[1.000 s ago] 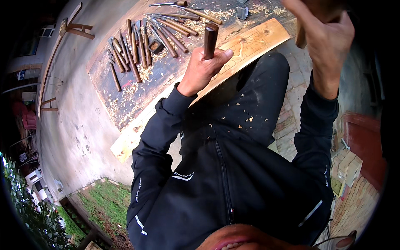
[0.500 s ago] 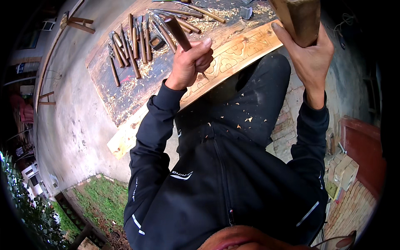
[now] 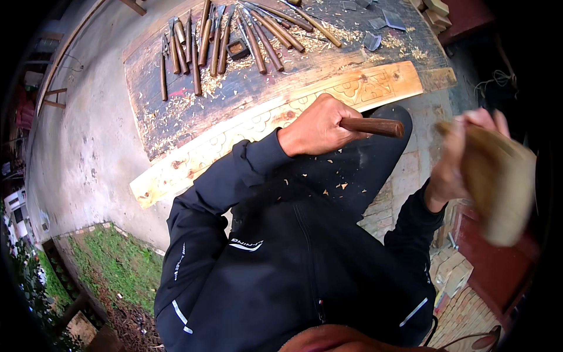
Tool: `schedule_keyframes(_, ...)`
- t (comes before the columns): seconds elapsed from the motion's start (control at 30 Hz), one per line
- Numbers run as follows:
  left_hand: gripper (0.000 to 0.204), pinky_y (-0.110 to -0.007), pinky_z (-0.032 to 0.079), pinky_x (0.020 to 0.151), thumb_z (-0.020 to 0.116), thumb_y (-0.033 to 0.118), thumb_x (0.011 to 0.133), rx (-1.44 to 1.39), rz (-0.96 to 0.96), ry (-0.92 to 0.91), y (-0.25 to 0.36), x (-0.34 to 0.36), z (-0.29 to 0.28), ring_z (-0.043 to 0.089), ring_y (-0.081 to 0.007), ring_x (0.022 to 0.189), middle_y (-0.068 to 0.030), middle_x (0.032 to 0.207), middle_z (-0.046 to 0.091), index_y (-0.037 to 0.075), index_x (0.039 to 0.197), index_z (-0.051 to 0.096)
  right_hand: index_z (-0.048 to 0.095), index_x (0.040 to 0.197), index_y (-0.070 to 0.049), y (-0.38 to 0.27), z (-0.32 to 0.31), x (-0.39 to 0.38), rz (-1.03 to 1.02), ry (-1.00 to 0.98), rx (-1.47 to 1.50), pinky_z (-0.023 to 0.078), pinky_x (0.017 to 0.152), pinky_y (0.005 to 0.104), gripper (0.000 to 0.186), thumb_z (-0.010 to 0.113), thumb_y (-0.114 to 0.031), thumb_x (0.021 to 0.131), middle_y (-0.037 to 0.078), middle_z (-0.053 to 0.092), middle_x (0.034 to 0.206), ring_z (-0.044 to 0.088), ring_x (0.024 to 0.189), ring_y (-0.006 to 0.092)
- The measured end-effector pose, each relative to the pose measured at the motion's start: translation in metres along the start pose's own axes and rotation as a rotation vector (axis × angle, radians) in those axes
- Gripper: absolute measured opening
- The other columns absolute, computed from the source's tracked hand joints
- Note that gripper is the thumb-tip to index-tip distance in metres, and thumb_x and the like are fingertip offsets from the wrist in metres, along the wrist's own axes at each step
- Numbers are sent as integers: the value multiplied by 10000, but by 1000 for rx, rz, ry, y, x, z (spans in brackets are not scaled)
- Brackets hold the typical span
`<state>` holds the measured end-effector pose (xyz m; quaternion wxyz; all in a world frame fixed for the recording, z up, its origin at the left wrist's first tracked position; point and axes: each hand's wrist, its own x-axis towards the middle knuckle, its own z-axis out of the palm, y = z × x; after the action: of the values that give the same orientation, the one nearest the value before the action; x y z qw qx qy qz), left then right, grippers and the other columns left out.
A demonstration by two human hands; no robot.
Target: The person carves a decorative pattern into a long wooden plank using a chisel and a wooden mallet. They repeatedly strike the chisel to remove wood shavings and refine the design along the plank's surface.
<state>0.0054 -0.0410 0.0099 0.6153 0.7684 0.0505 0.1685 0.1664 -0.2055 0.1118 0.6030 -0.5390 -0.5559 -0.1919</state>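
My left hand (image 3: 321, 124) is closed around a chisel (image 3: 375, 127). Its brown wooden handle sticks out to the right, while the blade is hidden behind the fist. Under that hand lies a long pale wooden board (image 3: 249, 122), its face marked with carved scrolls and outlined shapes. Off to the right, apart from the chisel, my right hand (image 3: 450, 167) grips a thick wooden mallet (image 3: 498, 176), blurred by motion. Several wooden-handled carving tools (image 3: 258, 44) lie at the far side of the board, with a small dark square box (image 3: 237, 49) among them.
The worn wooden table (image 3: 143, 114) carries scattered wood shavings (image 3: 214, 88) and a few small grey pieces (image 3: 372, 41) at the far right. My dark-clad knee (image 3: 392, 126) sits close below the board. A reddish-brown panel (image 3: 492, 258) stands at the lower right.
My left hand has turned, so the chisel handle now points right instead of up and left. The mallet has swung outward and nearer to me on the right. The whole view has shifted.
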Motion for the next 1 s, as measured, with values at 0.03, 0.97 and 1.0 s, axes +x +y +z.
schedule_keyframes(0.03,139,-355,447,548,785,115,823,-3,-31,-20,4,-5,-2,552,-212,522,-169,645,634,9,912,778,602,1300,23,-3,6,-4,-248,-366,-541,588,874,446,593,876,-168,810,225,705,1194,714,1003,351)
schedule_keyframes(0.97,464,-384,382,419,788,291,877,414,327,322,-14,-15,58,528,-260,457,-52,518,456,108,573,489,405,1413,52,2,-18,-63,540,230,-40,531,754,314,653,720,-3,844,160,667,1000,624,798,190)
schedule_keyframes(1.0,464,-385,381,419,788,290,877,412,324,323,-14,-15,58,528,-262,456,-53,518,454,106,574,489,407,1413,51,3,-17,-62,530,230,-44,532,752,314,654,721,-4,842,159,668,1001,624,797,188)
